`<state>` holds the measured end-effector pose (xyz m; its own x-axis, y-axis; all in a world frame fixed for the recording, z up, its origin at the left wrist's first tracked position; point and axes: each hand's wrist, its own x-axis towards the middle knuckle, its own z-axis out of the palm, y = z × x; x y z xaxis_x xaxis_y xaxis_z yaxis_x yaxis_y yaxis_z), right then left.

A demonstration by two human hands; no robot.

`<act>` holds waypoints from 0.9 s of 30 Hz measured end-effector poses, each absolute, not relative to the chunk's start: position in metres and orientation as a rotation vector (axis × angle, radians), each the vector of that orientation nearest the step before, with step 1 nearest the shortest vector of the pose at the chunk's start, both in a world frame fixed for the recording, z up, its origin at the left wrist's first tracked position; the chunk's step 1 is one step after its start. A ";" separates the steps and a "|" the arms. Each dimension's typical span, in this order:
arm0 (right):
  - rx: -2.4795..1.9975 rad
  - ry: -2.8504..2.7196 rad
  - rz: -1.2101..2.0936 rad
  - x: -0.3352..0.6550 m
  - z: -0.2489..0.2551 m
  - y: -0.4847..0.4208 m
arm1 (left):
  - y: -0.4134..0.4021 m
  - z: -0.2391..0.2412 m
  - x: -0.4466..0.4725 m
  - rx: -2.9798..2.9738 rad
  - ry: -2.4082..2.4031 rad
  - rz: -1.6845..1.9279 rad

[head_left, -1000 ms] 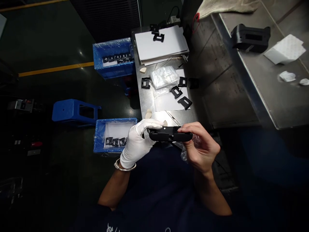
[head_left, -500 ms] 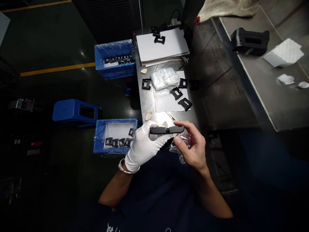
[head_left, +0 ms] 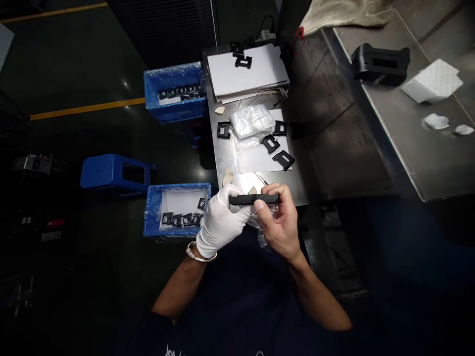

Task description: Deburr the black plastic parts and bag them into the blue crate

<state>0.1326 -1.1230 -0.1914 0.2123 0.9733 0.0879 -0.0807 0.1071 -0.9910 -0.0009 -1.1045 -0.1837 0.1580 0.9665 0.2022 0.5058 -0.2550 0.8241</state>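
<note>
A black plastic part is seen edge-on between my two hands, above the near end of the metal table. My left hand, in a white glove, grips its left end. On its right end, my bare right hand closes with the thumb on the near edge and the fingers behind. Crumpled clear plastic hangs below the part, by my right hand; I cannot tell whether the hand holds it. Beyond my hands lie a thin pointed tool and a beige scrap.
More black parts lie on the table around a stack of clear bags. White sheets are piled farther back. Two blue bins with black parts and a blue stool stand left. A metal bench runs along the right.
My right hand has moved left and closed onto the black part, its thumb now pressing the near edge. The clear plastic has shifted left with it. My left hand keeps its grip.
</note>
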 end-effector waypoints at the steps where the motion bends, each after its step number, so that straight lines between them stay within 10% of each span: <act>1: -1.167 -1.017 1.026 0.133 -0.192 -1.123 | -1.104 -0.183 -0.001 1.887 1.370 1.010; 27: -1.163 -1.002 1.066 0.135 -0.185 -1.119 | -1.089 -0.172 0.002 2.138 1.243 1.098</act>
